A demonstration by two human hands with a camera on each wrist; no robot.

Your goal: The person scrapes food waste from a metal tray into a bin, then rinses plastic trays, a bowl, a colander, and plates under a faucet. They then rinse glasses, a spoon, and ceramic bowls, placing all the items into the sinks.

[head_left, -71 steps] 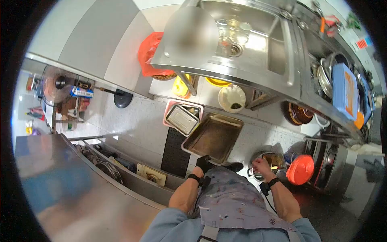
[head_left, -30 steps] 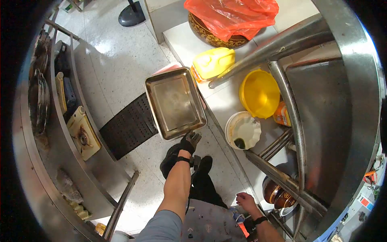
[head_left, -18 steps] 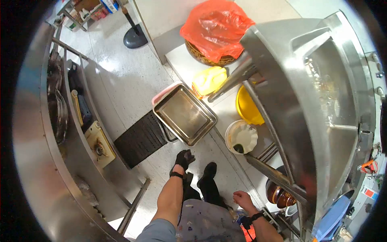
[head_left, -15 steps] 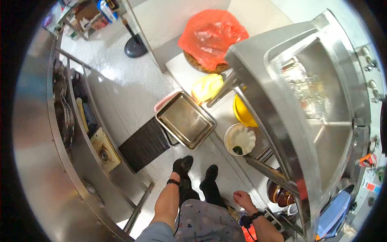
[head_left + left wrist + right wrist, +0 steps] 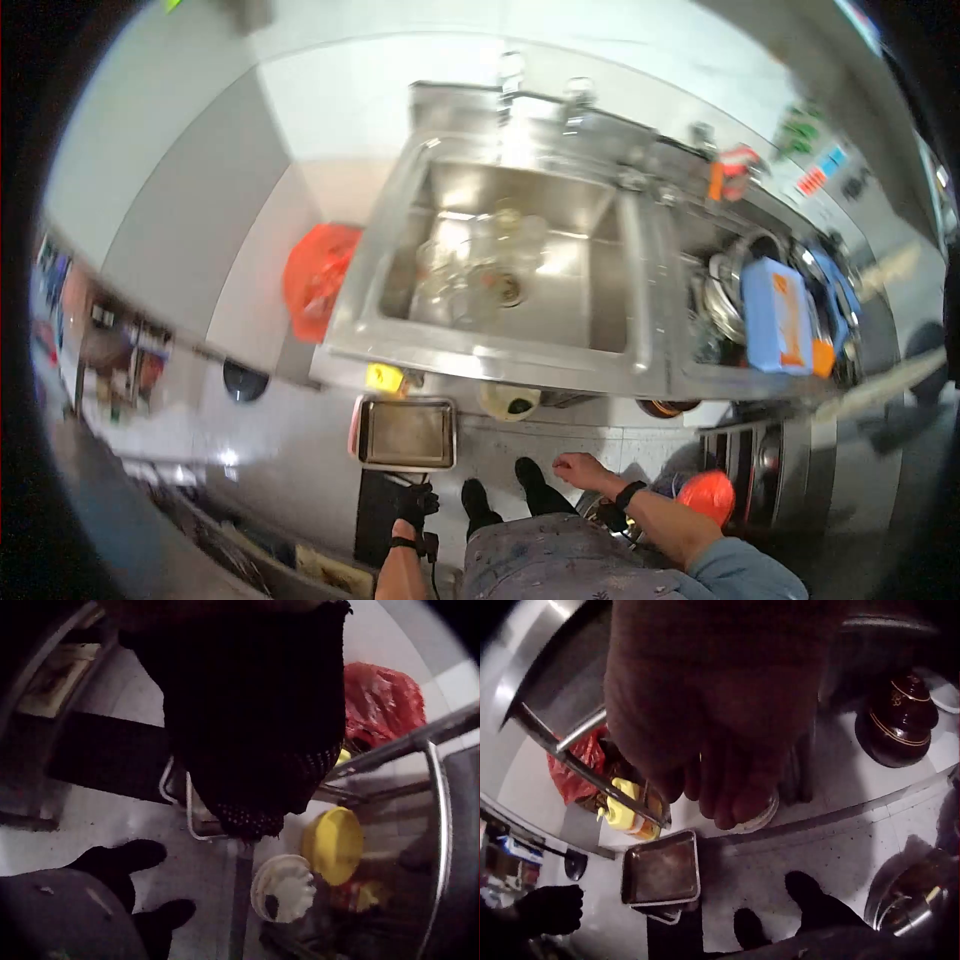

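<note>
My left hand (image 5: 415,500), in a dark dotted glove, hangs near the front of a metal baking tray (image 5: 408,434). It holds nothing, and its fingers are loosely bent. The brown-stained rectangular tray lies on a smaller tray and a pink tray (image 5: 354,428), which show at its edges. My bare right hand (image 5: 585,470) hangs before the apron, its fingers relaxed and holding nothing. Seen from the right wrist, that hand (image 5: 712,720) covers much of a white tub (image 5: 761,817). The left wrist view shows the dark glove (image 5: 255,727) overlapping the trays.
A steel sink (image 5: 640,340) with several glass jars stands ahead. Below it are a yellow basin (image 5: 334,844), a yellow jug (image 5: 622,806) and a brown jar (image 5: 897,724). A black perforated mat (image 5: 372,510) lies on the floor. A red bag (image 5: 318,280) sits left of the sink.
My left hand has let go of the large tray, which moved from the floor onto the smaller trays. My right hand stays free. The head view has swung up toward the sink.
</note>
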